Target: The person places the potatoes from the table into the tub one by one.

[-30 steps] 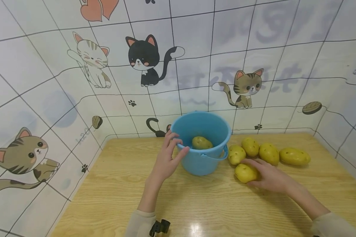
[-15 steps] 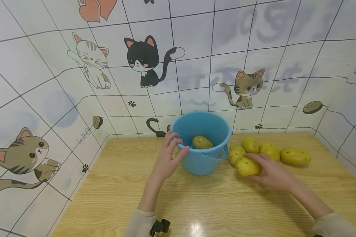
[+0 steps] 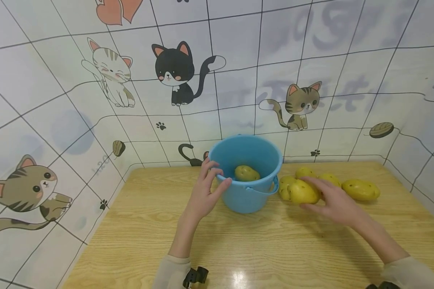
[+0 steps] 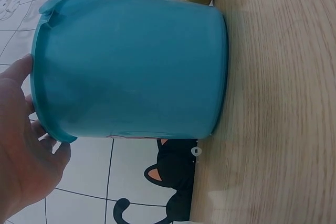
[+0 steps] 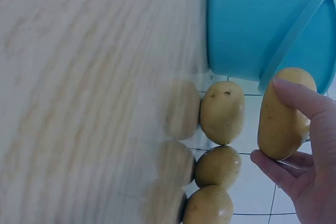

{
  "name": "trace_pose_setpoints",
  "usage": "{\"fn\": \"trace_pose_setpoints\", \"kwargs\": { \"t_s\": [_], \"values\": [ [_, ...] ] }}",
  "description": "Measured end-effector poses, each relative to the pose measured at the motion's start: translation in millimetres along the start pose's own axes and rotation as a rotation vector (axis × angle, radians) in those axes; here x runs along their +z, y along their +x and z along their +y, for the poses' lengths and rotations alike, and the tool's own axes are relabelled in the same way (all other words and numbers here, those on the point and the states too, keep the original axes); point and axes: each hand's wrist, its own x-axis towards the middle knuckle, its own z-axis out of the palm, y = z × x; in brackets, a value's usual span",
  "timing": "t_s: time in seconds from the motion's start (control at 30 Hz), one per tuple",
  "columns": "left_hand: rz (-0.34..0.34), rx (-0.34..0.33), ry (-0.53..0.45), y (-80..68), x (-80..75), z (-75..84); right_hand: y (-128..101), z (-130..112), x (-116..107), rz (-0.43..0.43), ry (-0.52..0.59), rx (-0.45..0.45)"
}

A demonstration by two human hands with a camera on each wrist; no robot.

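Observation:
A blue bucket stands on the wooden table, its handle hanging down at the front right. Inside it lies one potato. My left hand grips the bucket's near left rim, fingers over the edge and thumb at the front; the left wrist view also shows this hand at the rim. With my right hand I hold a yellow potato between thumb and fingers. In the right wrist view that held potato is off the table, near the bucket's rim level.
Several more potatoes rest right of the bucket, among them a long potato at the far right and a potato closest to the bucket. Behind the table rises a wall covering printed with cats.
My right hand has lifted the potato off the table and moved it up and slightly right, in front of the others. The left hand and bucket stay put.

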Motion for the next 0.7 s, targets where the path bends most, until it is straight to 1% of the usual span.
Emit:
{"fn": "trace_pose_setpoints", "kwargs": {
  "t_s": [0.17,0.3,0.5,0.7],
  "values": [
    [-0.001,0.006,-0.005,-3.2,-0.7,-0.1,0.8,-5.7,-2.2,0.062,0.008,-0.038],
    [-0.001,0.021,-0.008,-5.6,-1.6,-1.7,2.5,-11.9,-6.2,0.091,0.013,-0.031],
    [0.01,0.034,-0.011,-7.1,-2.0,-1.8,8.2,-18.5,-12.6,0.122,0.029,-0.037],
    [0.022,0.046,-0.009,-7.1,-1.1,0.1,14.6,-25.0,-18.4,0.131,0.024,-0.017]
  ]
}}
